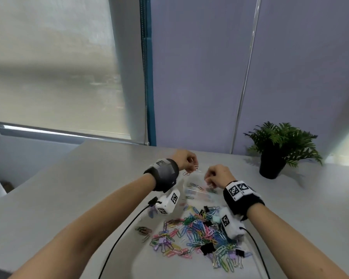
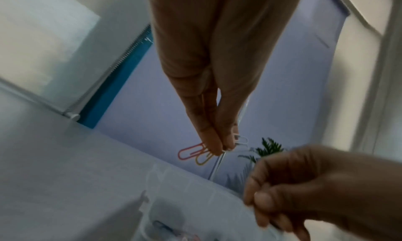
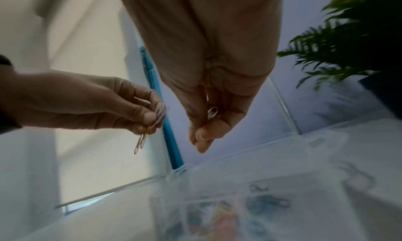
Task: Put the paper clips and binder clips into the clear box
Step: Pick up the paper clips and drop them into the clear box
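Observation:
A heap of coloured paper clips and binder clips [image 1: 197,232] lies on the white table in front of me. Beyond it stands the clear box [image 1: 196,193] with several clips inside. Above the box's left side, my left hand [image 1: 194,167] pinches a few paper clips [image 2: 192,154], red, yellow and white, which dangle from its fingertips [image 2: 214,146]. My right hand [image 1: 210,182] hovers over the box with its fingers curled, and a pale paper clip [image 3: 212,112] sits between thumb and fingers. The box [image 3: 217,198] appears blurred below both hands.
A potted green plant [image 1: 278,152] stands at the back right of the table [image 1: 69,188]. Black cables [image 1: 119,234] run from both wrist cameras toward me. A window blind and a purple wall lie behind the table.

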Available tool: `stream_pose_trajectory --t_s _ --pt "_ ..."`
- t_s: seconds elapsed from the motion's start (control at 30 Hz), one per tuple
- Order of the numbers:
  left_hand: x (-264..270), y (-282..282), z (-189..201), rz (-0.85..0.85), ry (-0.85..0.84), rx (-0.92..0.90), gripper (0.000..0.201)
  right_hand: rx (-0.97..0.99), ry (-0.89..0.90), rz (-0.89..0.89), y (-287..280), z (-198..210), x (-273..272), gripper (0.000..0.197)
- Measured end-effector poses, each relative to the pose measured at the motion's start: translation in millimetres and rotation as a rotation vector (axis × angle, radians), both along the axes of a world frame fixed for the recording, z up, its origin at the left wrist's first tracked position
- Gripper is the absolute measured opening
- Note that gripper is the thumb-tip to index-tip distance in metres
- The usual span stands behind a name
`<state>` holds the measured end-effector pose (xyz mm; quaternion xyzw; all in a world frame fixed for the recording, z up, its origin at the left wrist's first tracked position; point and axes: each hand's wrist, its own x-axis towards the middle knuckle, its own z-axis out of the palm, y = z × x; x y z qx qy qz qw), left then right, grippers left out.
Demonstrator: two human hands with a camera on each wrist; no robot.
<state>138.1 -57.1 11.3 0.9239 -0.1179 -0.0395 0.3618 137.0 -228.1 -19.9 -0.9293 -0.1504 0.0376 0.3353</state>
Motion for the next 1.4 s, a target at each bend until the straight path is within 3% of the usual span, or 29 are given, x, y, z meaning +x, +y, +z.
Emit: stream_pose_trajectory --t_s 0.1,0.23,0.4,0.5,0.7,0.77,0.87,0.97,1.1,1.2,1.4 --pt "12 -28 -11 -0.077 0.093 0.175 0.024 -0.143 0.034 -0.016 -14 -1 8 0.021" --pt "-7 -19 -11 -0.106 0.143 0.226 0.030 -0.326 -0.088 0.087 -17 -2 -9 0.029" --pt "-66 31 -21 -0.141 0.158 0.398 0.021 -0.432 -0.090 0.506 18 -7 -50 0.021" --pt "-103 52 -39 -0.160 0.238 0.457 0.021 -0.506 -0.115 0.644 46 -16 -64 0.021" --pt "-127 54 -70 -0.185 0.103 0.585 0.038 -0.659 -0.065 0.663 81 -31 -73 0.048" --pt "-122 50 -78 -0.136 0.097 0.605 0.042 -0.654 -0.036 0.635 82 -33 -71 0.047" --pt "-118 44 -78 -0.080 0.121 0.656 0.038 -0.570 -0.033 0.572 78 -37 -69 0.007" --pt "-118 42 -83 -0.048 0.120 0.666 0.028 -0.526 -0.033 0.545 73 -39 -69 0.013" --pt "-121 39 -83 -0.025 0.131 0.706 0.037 -0.498 -0.065 0.553 71 -37 -69 0.015" --pt "-122 38 -80 -0.023 0.131 0.697 0.031 -0.433 -0.038 0.548 67 -36 -65 0.012" --pt "-119 49 -64 -0.022 0.183 0.641 0.025 -0.098 0.095 0.422 53 -21 -53 0.012"
